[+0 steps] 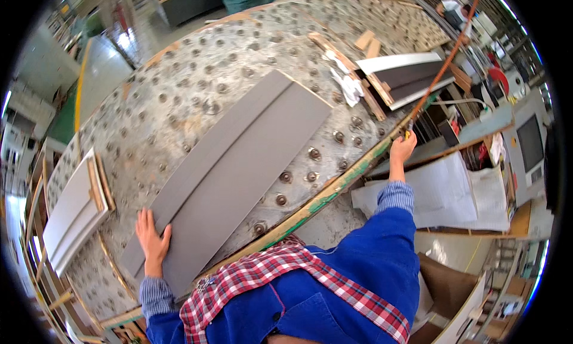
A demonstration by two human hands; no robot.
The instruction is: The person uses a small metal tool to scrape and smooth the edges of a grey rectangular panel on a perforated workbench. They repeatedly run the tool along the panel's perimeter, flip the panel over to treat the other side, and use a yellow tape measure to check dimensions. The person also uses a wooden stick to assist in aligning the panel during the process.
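Note:
A long dark grey panel with a groove along its length lies slantwise on the ball-studded metal table. Near its lower left end, my left hand rests on the panel, fingers spread and holding nothing. Out to the right, by the table's front edge, my right hand is closed around the end of an orange-red air hose. A small yellow and black fitting shows at the fist; the rest of it is hidden by the fingers. The hose runs taut up to the upper right.
At the left a white curved panel carries wooden strips. Wood strips, a crumpled white cloth and a smaller grey-white panel lie at the far right. Beside the table stands a bin with white sheets. Another person is far back.

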